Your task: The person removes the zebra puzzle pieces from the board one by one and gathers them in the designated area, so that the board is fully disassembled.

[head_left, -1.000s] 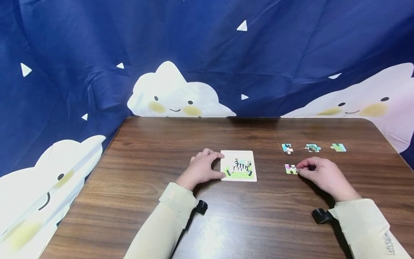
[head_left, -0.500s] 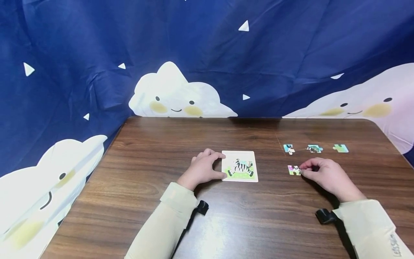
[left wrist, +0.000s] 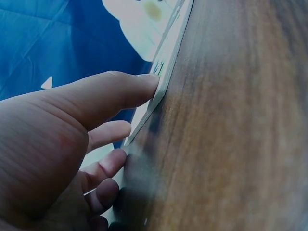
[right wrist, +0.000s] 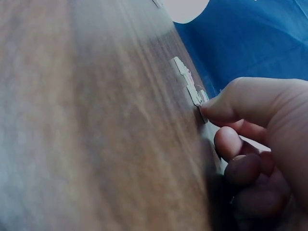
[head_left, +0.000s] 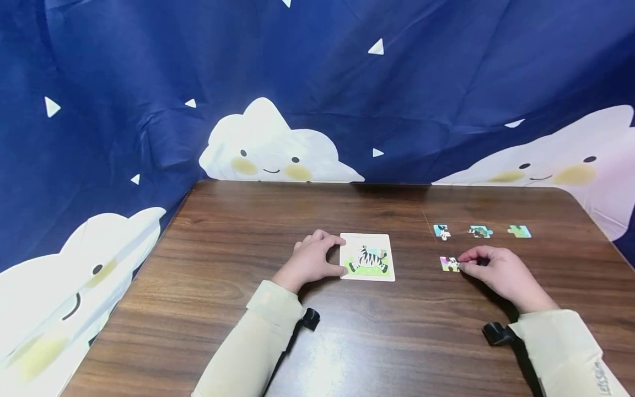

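Note:
A square puzzle board point(head_left: 367, 257) with a white rim and a running zebra picture lies flat on the wooden table. My left hand point(head_left: 313, 260) rests at its left side, with thumb and forefinger spread apart and touching the board's left edge. To the right, my right hand point(head_left: 498, 274) pinches a pink, white and green puzzle piece point(head_left: 448, 264) by its right edge between thumb and forefinger. That puzzle piece point(right wrist: 187, 83) appears edge-on, at or close to the table surface, in the right wrist view; the fingertips hide its near end.
Behind the right hand lie three loose pieces in a row: a blue and white piece point(head_left: 442, 232), a dark green and blue piece point(head_left: 480, 231) and a plain green piece point(head_left: 519, 231). A blue cloud-print curtain point(head_left: 317, 71) hangs behind the brown table point(head_left: 238, 220).
The head view has shifted slightly. The right hand and its puzzle piece have moved very slightly rightward against the board; the left hand stays on the board's edge.

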A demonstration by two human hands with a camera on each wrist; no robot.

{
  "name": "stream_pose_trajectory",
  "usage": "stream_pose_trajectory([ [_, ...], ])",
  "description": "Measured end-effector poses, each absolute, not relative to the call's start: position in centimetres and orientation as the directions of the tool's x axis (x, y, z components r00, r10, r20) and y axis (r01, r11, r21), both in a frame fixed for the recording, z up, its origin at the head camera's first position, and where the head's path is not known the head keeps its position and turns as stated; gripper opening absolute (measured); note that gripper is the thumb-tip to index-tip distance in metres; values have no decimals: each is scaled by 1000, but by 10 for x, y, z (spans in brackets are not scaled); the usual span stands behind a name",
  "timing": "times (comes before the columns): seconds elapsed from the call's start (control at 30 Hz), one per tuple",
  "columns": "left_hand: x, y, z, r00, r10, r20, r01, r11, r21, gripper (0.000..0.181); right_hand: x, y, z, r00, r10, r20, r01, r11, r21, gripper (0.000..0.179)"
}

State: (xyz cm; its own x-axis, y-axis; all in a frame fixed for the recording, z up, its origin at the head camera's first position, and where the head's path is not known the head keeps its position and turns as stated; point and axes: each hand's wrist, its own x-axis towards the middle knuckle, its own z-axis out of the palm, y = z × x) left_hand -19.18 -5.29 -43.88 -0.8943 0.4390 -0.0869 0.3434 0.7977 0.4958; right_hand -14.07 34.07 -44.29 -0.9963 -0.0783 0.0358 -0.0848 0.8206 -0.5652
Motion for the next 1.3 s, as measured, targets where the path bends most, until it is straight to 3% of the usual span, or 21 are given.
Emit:
stream_pose_trajectory([
  [0.77,-192,-53,-438,-893,443,-80,348,792,502,64,-140,344,-445,-995,-79,64,-101,828,-551,14],
  [1.3,-191,-52,-436,-889,448,-98,339,786,517,63,-136,310,-432,-968,-19,251,-183,737,-650,8],
])
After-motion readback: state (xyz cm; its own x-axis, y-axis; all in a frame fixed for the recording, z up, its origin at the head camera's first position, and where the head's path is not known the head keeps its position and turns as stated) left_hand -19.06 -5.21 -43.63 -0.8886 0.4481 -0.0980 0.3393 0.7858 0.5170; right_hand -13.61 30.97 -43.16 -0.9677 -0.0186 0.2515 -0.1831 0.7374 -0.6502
